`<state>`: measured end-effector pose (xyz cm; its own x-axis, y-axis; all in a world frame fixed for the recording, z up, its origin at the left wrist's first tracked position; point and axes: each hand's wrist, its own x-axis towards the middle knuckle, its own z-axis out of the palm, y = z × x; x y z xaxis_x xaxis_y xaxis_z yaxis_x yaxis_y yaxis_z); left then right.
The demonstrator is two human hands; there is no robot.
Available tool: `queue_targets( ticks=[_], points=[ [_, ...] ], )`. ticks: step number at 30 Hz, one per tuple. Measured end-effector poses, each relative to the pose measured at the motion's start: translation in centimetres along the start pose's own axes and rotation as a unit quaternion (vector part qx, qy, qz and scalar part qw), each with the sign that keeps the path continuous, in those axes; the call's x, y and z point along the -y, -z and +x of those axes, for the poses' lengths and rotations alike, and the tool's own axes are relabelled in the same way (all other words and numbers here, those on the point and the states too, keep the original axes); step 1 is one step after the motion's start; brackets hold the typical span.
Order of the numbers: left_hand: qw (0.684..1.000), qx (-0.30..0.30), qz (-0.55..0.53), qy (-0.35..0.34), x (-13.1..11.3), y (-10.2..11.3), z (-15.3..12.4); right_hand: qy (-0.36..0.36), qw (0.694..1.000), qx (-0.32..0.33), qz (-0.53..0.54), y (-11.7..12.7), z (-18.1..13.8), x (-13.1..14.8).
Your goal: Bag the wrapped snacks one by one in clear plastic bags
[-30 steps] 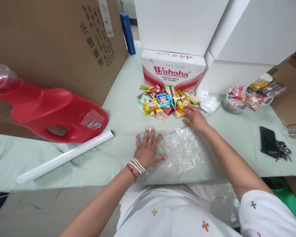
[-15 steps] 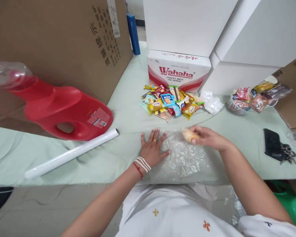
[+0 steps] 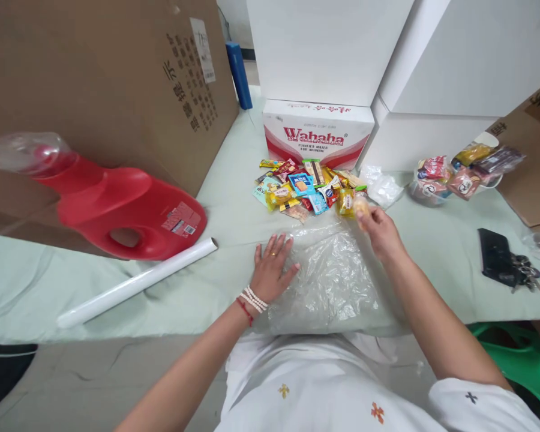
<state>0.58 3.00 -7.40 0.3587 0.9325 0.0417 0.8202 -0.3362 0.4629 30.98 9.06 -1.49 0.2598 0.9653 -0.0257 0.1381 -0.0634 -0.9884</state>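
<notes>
Light green cloth (image 3: 234, 198) over the table, with flat, crinkly clear plastic (image 3: 333, 276) near the front edge. Behind the clear plastic, a heap of bright little snack packs (image 3: 292, 192), then, farther back, a red and white water box (image 3: 317, 135). Lying flat on the left side of the clear plastic, the left hand (image 3: 272, 270), with fingers spread and nothing gripped. Just past the back right corner of the clear plastic, the right hand (image 3: 380, 231), with one small, pale orange snack (image 3: 361, 210) pinched tight. A bit blurry, but right at the thumb and fingertips, poking out toward the heap. Touching the yellow pack (image 3: 345, 203) beside it or not: hard to tell. Left of the clear plastic, a white tube (image 3: 139, 285) and a big red bottle (image 3: 130, 207). Well to the right of the clear plastic, some keys (image 3: 528, 276).
</notes>
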Motion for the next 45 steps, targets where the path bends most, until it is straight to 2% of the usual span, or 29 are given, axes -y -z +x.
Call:
queue_targets(
  ticks=[2,5,8,10,12,14,16,18,20,24,27,30,33,35,38,40,42,43,44,45],
  points=[
    [0.999,-0.031,-0.02,0.01,0.6,-0.1,0.2,0.097,0.981,0.115,-0.125,0.0,-2.4,0.6],
    [0.995,-0.084,-0.04,0.016,1.2,0.1,0.4,0.218,0.9,0.263,-0.271,-1.6,-5.0,1.0],
    [0.985,-0.163,-0.044,0.02,1.1,0.9,-0.1,0.247,0.838,0.338,-0.35,-4.0,-5.8,0.1],
    [0.983,-0.175,-0.046,-0.027,0.9,1.7,-1.2,0.244,0.817,0.36,-0.379,-5.0,-6.0,-0.8],
    [0.984,-0.101,-0.062,-0.132,0.8,2.6,-2.9,0.252,0.814,0.359,-0.38,-4.6,-6.5,-1.3],
    [0.971,0.013,-0.08,-0.224,1.1,3.1,-4.9,0.269,0.824,0.35,-0.355,-2.8,-7.6,-1.5],
    [0.96,0.092,-0.085,-0.251,1.7,3.2,-7.0,0.272,0.833,0.357,-0.323,0.0,-9.3,-1.8],
    [0.961,0.118,-0.08,-0.239,2.2,3.0,-8.8,0.254,0.838,0.375,-0.305,3.1,-11.3,-2.6],
    [0.964,0.119,-0.09,-0.222,2.4,2.5,-10.0,0.229,0.851,0.363,-0.304,5.6,-13.2,-4.0],
    [0.97,0.076,-0.17,-0.154,1.8,2.3,-10.4,0.198,0.89,0.314,-0.266,7.5,-15.0,-5.4],
    [0.968,0.03,-0.228,-0.096,1.2,3.1,-9.2,0.163,0.891,0.356,-0.229,7.2,-13.8,-3.4],
    [0.972,-0.009,-0.233,-0.039,1.3,3.9,-6.8,0.112,0.887,0.386,-0.228,6.2,-10.5,-0.7],
    [0.987,-0.031,-0.155,0.018,2.1,3.7,-3.4,0.058,0.89,0.359,-0.274,4.9,-6.3,0.4],
    [0.993,-0.059,-0.084,0.058,2.7,3.3,-1.4,0.034,0.863,0.345,-0.368,3.9,-3.7,0.3],
    [0.984,-0.155,-0.017,0.088,3.2,3.6,0.0,0.095,0.798,0.293,-0.517,2.2,-1.0,0.4],
    [0.965,-0.248,0.009,0.085,2.4,4.4,-0.4,0.175,0.789,0.269,-0.524,0.7,-0.1,0.6],
    [0.943,-0.322,0.037,0.069,0.7,5.4,-1.5,0.24,0.791,0.292,-0.482,-1.4,0.2,0.7],
    [0.94,-0.335,0.048,0.05,-0.5,5.6,-2.1,0.26,0.787,0.31,-0.466,-2.5,0.3,0.6],
    [0.947,-0.316,0.052,0.017,-1.7,5.6,-2.6,0.269,0.781,0.325,-0.46,-3.7,0.4,0.4],
    [0.96,-0.274,0.049,-0.026,-3.0,5.4,-2.9,0.267,0.775,0.335,-0.466,-5.0,0.5,0.2]
  ],
)
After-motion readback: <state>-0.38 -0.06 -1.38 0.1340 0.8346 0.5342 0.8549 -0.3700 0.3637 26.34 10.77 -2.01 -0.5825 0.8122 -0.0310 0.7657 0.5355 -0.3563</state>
